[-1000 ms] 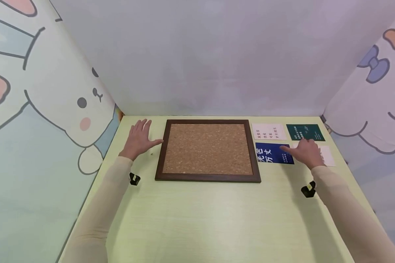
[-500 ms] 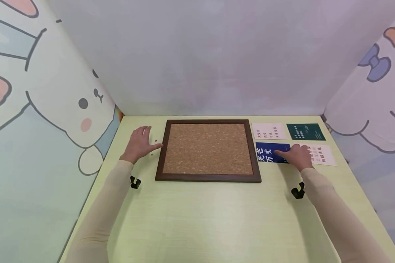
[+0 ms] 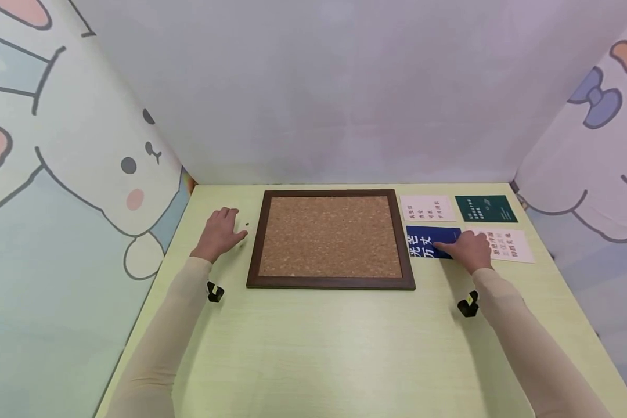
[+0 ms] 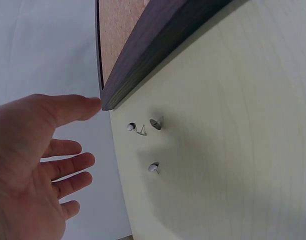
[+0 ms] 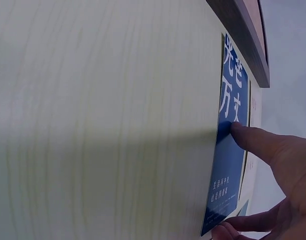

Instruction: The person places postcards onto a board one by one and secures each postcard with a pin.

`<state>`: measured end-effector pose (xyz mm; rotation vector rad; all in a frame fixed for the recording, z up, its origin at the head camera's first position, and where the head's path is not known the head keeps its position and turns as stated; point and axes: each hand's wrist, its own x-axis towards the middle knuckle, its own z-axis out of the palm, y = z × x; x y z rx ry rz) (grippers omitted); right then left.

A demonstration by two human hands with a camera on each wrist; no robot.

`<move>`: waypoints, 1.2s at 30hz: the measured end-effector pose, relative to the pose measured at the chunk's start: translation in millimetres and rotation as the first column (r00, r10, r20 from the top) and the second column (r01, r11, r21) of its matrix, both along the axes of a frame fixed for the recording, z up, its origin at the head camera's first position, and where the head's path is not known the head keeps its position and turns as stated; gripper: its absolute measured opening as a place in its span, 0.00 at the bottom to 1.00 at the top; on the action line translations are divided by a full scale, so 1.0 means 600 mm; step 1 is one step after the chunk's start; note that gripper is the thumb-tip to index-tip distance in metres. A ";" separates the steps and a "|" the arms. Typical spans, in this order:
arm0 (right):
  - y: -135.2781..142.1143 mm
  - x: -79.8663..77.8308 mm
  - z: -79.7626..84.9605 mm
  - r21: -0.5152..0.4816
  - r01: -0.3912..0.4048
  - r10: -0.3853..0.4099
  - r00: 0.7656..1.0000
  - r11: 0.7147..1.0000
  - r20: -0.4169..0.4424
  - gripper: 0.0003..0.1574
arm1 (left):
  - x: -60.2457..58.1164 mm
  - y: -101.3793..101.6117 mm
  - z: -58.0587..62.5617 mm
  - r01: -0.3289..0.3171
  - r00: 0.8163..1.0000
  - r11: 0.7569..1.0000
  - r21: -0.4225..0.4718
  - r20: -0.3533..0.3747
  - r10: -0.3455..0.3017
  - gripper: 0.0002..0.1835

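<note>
In the head view my left hand [image 3: 217, 233] hovers left of the framed cork board [image 3: 329, 238], its thumb apart from the fingers and nothing held. Several metal thumbtacks [image 4: 153, 167] lie on the table beside that hand in the left wrist view. My right hand [image 3: 470, 251] is at the blue card [image 3: 431, 241] with large white characters, right of the board. The right wrist view has the thumb pressed on the card's face and curled fingers at its short edge. Whether fingertips reach beneath the card is hidden.
A pink card [image 3: 427, 208] and a dark green card [image 3: 486, 209] lie in the back row. Another pink card [image 3: 514, 247] is right of my right hand. Walls with cartoon prints flank the pale table [image 3: 334, 348], and a plain wall [image 3: 345, 104] stands behind.
My right hand has moved left from over the front pink card onto the blue card. The left hand has drawn slightly down, its thumb pulling away from the board's frame.
</note>
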<state>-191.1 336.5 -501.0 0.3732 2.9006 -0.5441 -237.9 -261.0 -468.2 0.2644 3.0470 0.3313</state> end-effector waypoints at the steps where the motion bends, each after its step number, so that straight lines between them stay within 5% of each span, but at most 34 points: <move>1: -0.001 0.000 0.000 -0.001 0.002 -0.002 1.000 1.000 -0.001 0.50 | -0.001 0.001 -0.001 0.002 1.000 1.000 0.002 0.001 -0.002 0.35; 25: -0.002 -0.005 0.013 -0.037 0.068 -0.064 0.994 0.997 0.085 0.47 | -0.045 0.018 -0.053 -0.113 0.993 0.990 0.082 0.052 0.109 0.17; 36: 0.005 -0.006 0.007 -0.077 0.130 -0.119 0.985 0.989 0.127 0.54 | -0.046 0.020 -0.057 -0.098 0.995 0.993 0.068 -0.025 0.100 0.11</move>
